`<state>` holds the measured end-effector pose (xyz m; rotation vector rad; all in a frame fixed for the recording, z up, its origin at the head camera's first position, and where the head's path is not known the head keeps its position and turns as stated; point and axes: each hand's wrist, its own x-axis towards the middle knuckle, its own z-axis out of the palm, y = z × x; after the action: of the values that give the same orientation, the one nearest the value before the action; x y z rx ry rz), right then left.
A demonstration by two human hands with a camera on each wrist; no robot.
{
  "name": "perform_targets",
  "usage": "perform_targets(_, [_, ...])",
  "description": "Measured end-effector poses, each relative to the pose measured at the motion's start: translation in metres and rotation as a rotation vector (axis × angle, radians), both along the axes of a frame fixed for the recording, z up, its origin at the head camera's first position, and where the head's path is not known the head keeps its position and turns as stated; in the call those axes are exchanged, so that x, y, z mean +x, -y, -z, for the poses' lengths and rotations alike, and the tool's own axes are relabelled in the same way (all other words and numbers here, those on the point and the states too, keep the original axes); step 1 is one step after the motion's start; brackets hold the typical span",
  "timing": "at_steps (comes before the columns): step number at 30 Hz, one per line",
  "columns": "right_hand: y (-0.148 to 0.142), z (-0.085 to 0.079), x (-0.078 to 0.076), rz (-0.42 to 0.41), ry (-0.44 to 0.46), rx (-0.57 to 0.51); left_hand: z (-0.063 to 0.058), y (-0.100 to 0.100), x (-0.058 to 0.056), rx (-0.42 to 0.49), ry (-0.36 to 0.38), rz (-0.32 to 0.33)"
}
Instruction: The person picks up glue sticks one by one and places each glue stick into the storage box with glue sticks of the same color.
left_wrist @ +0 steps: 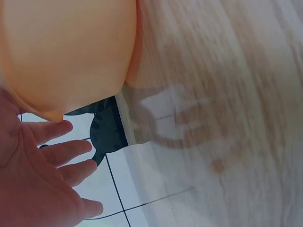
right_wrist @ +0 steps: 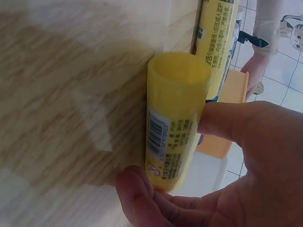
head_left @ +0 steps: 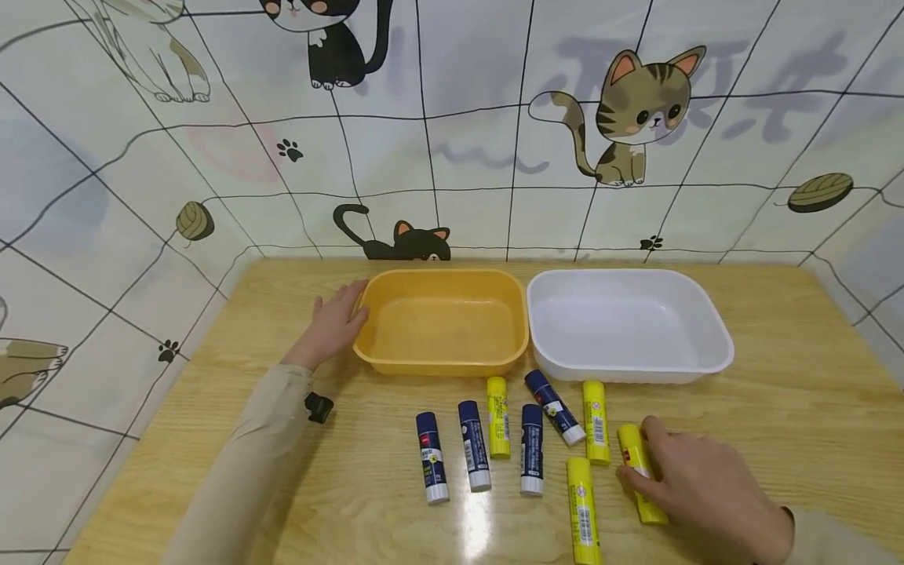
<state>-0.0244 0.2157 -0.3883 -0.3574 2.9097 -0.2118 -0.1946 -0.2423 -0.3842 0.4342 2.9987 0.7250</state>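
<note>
My right hand (head_left: 713,482) pinches a yellow glue stick (head_left: 644,479) that lies on the table at the right, thumb on one side and fingers on the other. In the right wrist view that glue stick (right_wrist: 173,123) shows its open hollow end and a barcode. My left hand (head_left: 332,320) rests against the left side of a yellow-orange basin (head_left: 441,366), its fingers extended. The left wrist view shows the fingers (left_wrist: 71,153) spread beside the basin's wall (left_wrist: 71,52). Just left of my right hand lie two more yellow glue sticks (head_left: 582,510), (head_left: 596,424).
A white basin (head_left: 636,373) stands right beside the yellow-orange one. In front of them lie another yellow glue stick (head_left: 498,417) and several dark blue ones with white ends, among them a tilted blue glue stick (head_left: 554,406). A cat-patterned cloth (head_left: 473,157) rises behind the wooden table (head_left: 353,486).
</note>
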Motion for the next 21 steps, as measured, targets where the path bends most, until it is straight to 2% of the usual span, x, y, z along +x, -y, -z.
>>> perform_targets(13, [-0.0001, 0.0066, 0.0019, 0.002, -0.004, -0.058, -0.0004, -0.0085, -0.0015, -0.010, -0.016, -0.029])
perform_targets(21, [-0.0025, 0.0068, 0.0005, -0.011, 0.037, -0.097, 0.0037, -0.0080, -0.0047, -0.027, -0.040, -0.027])
